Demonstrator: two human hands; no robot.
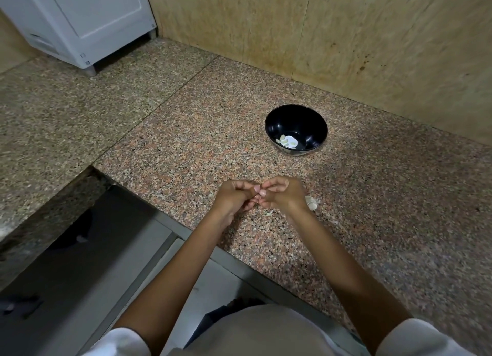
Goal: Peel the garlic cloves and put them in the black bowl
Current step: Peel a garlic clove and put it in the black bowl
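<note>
One black bowl (pixel 316 126) stands right of centre in the frame on a speckled granite countertop (pixel 186 142). At its bottom lies a small heap of peeled cloves (pixel 287 141), pale cream and smooth. There seem to be three or four, though they overlap too much for a sure count. Two bare hands meet below the bowl, near the middle of the frame, well apart from it. The left hand (pixel 234 198) and the right hand (pixel 285 193) both have their fingers curled inward, and their fingertips pinch one garlic clove (pixel 262 193) between them. That clove shows only as a small pale patch, mostly hidden by the fingers, so I cannot tell how much skin it has on. Just to the right of the right wrist a whitish cluster of unpeeled garlic (pixel 312 202) rests on the counter; its number cannot be told. One pale scrap of skin (pixel 269 213) lies on the stone under the hands. A white appliance (pixel 80 22) fills the upper left corner, and a beige tiled wall (pixel 346 36) runs across the top.
</note>
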